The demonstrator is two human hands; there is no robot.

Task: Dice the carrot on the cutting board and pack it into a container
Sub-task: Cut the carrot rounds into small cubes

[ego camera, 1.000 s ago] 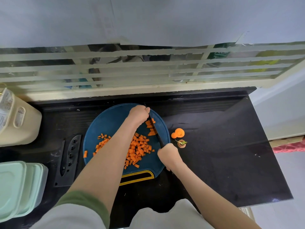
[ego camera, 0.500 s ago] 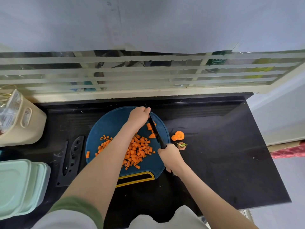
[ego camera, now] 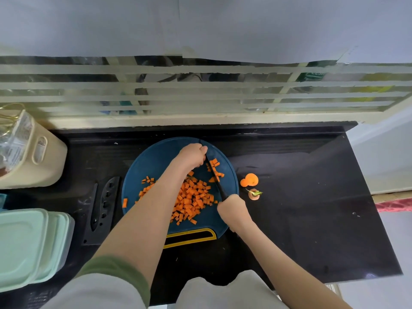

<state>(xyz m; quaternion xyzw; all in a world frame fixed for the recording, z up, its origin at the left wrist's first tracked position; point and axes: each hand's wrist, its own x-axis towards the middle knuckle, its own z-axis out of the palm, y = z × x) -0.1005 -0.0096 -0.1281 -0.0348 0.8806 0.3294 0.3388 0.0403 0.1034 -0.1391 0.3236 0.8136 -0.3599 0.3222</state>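
Observation:
A round blue cutting board [ego camera: 156, 161] lies on the black counter, covered with a heap of orange diced carrot [ego camera: 191, 199]. A few uncut carrot strips [ego camera: 215, 168] lie at the board's far right, beside the blade. My right hand [ego camera: 231, 208] grips the handle of a black knife [ego camera: 215, 175], its blade running up across the strips. My left hand [ego camera: 192, 155] is curled at the far end of the blade, fingers closed next to the tip; what it holds is hidden. Stacked mint-green containers [ego camera: 26, 244] stand at the left edge.
Carrot end slices [ego camera: 249, 180] and a stem top [ego camera: 254, 194] lie on the counter right of the board. A black knife sheath [ego camera: 102, 208] lies left of it. A beige basket [ego camera: 29, 152] stands at the back left. A window grille runs behind.
The knife blade has shifted slightly left through the strips and more cut pieces lie to its right. Both hands stay in nearly the same places.

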